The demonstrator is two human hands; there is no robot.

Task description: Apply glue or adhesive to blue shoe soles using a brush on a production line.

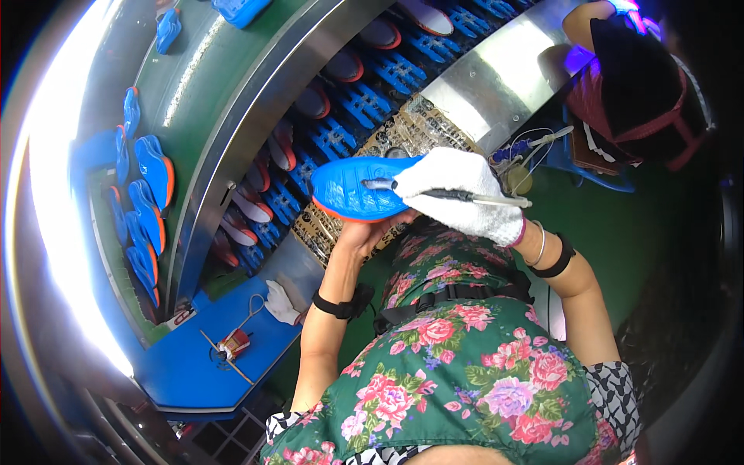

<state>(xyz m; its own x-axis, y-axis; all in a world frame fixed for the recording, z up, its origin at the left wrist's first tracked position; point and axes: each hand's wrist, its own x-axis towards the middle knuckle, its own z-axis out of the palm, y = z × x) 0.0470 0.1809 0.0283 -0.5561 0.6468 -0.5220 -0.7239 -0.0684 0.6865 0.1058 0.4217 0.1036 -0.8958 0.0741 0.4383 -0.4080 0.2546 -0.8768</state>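
A blue shoe sole (345,190) with an orange edge lies across my left hand (372,235), which is bare and curled under it. The sole's broad inner face is up and looks wet and shiny. My right hand (457,186), in a white knit glove, is closed round a slim brush (378,184) whose dark handle ends in a pale tube. The brush tip touches the sole's surface near its middle. The sole's right end is hidden behind the glove, and most of my left fingers are out of sight beneath the sole.
A green conveyor (186,85) curves along the left, carrying several blue soles (155,170). Beside it runs a line of blue holders (364,105) with shoe parts. A blue table (178,372) bears a small red-and-white tool (234,343) and a white glove (280,302). Another person (635,85) is at upper right.
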